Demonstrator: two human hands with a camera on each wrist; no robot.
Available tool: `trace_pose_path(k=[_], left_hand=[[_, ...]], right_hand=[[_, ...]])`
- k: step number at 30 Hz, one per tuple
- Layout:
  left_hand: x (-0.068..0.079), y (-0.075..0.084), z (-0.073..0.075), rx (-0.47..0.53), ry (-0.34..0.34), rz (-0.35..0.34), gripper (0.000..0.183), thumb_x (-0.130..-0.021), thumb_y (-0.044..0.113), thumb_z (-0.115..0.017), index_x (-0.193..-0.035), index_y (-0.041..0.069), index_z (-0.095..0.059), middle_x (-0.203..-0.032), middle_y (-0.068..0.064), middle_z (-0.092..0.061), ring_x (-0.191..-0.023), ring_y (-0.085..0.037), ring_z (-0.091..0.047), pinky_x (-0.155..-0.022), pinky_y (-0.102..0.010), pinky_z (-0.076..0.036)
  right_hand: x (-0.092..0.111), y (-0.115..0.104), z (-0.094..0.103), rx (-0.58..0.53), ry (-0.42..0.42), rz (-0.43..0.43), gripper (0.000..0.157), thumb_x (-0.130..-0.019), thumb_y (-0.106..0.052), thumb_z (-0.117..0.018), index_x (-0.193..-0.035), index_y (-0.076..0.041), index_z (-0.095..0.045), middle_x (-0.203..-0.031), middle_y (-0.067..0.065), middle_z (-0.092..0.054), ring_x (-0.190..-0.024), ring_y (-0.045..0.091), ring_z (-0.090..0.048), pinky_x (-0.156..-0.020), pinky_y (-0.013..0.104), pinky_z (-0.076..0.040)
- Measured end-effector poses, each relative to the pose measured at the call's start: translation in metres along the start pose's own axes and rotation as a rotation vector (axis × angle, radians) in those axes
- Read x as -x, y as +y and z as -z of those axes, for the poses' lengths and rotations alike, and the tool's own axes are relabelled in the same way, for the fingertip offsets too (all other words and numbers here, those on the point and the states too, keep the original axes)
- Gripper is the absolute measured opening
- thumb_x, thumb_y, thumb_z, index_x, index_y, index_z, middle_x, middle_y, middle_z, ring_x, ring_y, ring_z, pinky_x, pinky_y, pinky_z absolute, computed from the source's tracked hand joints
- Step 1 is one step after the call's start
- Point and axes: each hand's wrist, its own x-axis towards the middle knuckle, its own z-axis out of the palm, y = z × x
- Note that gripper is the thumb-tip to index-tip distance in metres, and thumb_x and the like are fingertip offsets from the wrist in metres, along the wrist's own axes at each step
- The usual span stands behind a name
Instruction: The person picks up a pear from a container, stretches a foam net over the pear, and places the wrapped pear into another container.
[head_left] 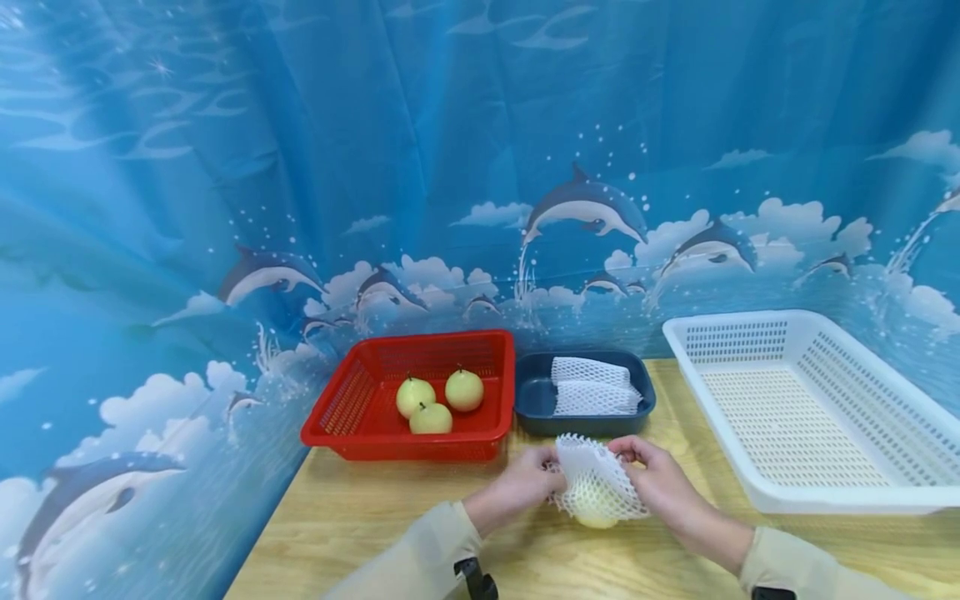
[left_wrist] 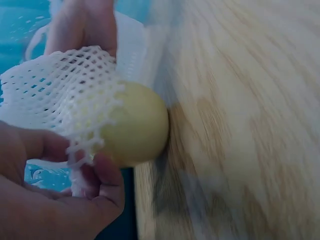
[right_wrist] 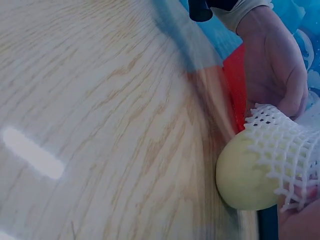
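A white foam net sleeve [head_left: 588,467] covers the upper part of a pale yellow-green pear [left_wrist: 142,125], whose lower part shows bare against the wooden table. My left hand [head_left: 527,479] pinches the net's edge between thumb and fingers on the left side. On the opposite side, my right hand [head_left: 660,483] grips the net near its rim. In the right wrist view the net [right_wrist: 287,150] is stretched over the pear, its far end loose beyond the fruit. The right hand's fingertips are partly hidden by the net there.
Behind the left hand stands a red basket [head_left: 420,446] with three pears [head_left: 464,390]. Beside it, a dark blue tray [head_left: 536,396] holds folded foam nets [head_left: 596,397]. A large white basket [head_left: 825,498] is at the right. A blue dolphin-print curtain [head_left: 450,167] hangs behind the table.
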Motion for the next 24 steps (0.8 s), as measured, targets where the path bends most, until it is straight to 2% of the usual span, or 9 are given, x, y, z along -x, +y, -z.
trace_pose_path(k=[3,4,6,8,10,12,14,19,24], left_hand=[[0.0,0.0,0.001,-0.141,-0.033,-0.03,0.038,-0.078,-0.005,-0.063,-0.116,-0.005,-0.065,-0.094,-0.007,-0.063,-0.083,-0.018,-0.057,-0.07,-0.03,-0.051],[0.0,0.001,0.002,-0.193,-0.04,-0.05,0.04,-0.078,-0.004,-0.065,-0.118,-0.004,-0.065,-0.099,-0.008,-0.066,-0.092,-0.021,-0.06,-0.078,-0.033,-0.053],[0.0,0.003,0.003,-0.294,-0.05,-0.084,0.041,-0.078,-0.002,-0.067,-0.119,0.0,-0.067,-0.104,-0.007,-0.067,-0.105,-0.023,-0.059,-0.09,-0.037,-0.052],[0.0,0.004,0.005,-0.388,-0.052,-0.104,0.04,-0.076,-0.001,-0.069,-0.116,0.003,-0.069,-0.105,-0.005,-0.064,-0.109,-0.022,-0.056,-0.094,-0.037,-0.049],[-0.001,0.004,0.005,-0.487,-0.055,-0.131,0.038,-0.074,0.0,-0.07,-0.112,0.007,-0.07,-0.102,-0.003,-0.062,-0.107,-0.017,-0.052,-0.093,-0.033,-0.047],[-0.003,0.003,0.005,-0.574,-0.07,-0.15,0.036,-0.073,-0.001,-0.069,-0.107,0.009,-0.07,-0.094,-0.001,-0.054,-0.093,-0.013,-0.046,-0.081,-0.026,-0.045],[-0.004,0.002,0.004,-0.657,-0.079,-0.165,0.031,-0.071,0.0,-0.069,-0.101,0.01,-0.07,-0.091,0.001,-0.05,-0.089,-0.01,-0.043,-0.076,-0.023,-0.043],[-0.005,-0.001,-0.001,-0.81,-0.089,-0.199,0.017,-0.069,-0.002,-0.068,-0.079,0.011,-0.065,-0.088,0.002,-0.045,-0.085,-0.01,-0.041,-0.071,-0.019,-0.042],[-0.006,-0.002,-0.005,-0.896,-0.088,-0.216,0.026,-0.07,-0.002,-0.069,-0.091,0.014,-0.069,-0.087,0.002,-0.044,-0.082,-0.009,-0.04,-0.069,-0.019,-0.041]], right_hand=[[0.0,0.005,0.0,0.019,-0.008,-0.012,0.028,-0.089,0.0,-0.058,-0.116,0.003,-0.064,-0.101,0.006,-0.06,-0.093,0.014,-0.052,-0.076,0.023,-0.047],[0.0,0.007,0.0,0.028,-0.011,-0.014,0.027,-0.09,0.0,-0.058,-0.116,0.003,-0.064,-0.101,0.006,-0.06,-0.093,0.014,-0.052,-0.077,0.023,-0.047],[-0.001,0.009,0.001,0.045,-0.022,-0.014,0.026,-0.091,0.0,-0.056,-0.115,0.002,-0.064,-0.101,0.007,-0.06,-0.093,0.014,-0.052,-0.077,0.023,-0.046],[-0.001,0.011,0.001,0.064,-0.029,-0.012,0.024,-0.092,0.0,-0.055,-0.114,0.002,-0.065,-0.099,0.007,-0.06,-0.092,0.015,-0.052,-0.077,0.024,-0.045],[-0.002,0.012,0.002,0.086,-0.035,-0.01,0.023,-0.09,0.001,-0.054,-0.111,0.001,-0.064,-0.096,0.007,-0.058,-0.09,0.016,-0.051,-0.076,0.024,-0.043],[-0.002,0.013,0.002,0.102,-0.043,-0.012,0.024,-0.089,0.002,-0.054,-0.11,0.0,-0.064,-0.093,0.007,-0.055,-0.088,0.017,-0.049,-0.074,0.025,-0.042],[-0.002,0.015,0.003,0.12,-0.047,-0.019,0.025,-0.087,0.003,-0.053,-0.11,0.0,-0.063,-0.091,0.007,-0.053,-0.086,0.017,-0.048,-0.072,0.025,-0.041],[-0.005,0.022,0.003,0.206,-0.054,0.012,0.021,-0.088,0.004,-0.055,-0.107,-0.002,-0.063,-0.086,0.005,-0.054,-0.077,0.016,-0.049,-0.065,0.025,-0.042],[-0.007,0.034,0.006,0.393,-0.052,0.159,0.021,-0.079,0.006,-0.06,-0.094,-0.008,-0.063,-0.079,-0.001,-0.055,-0.074,0.011,-0.05,-0.066,0.024,-0.042]])
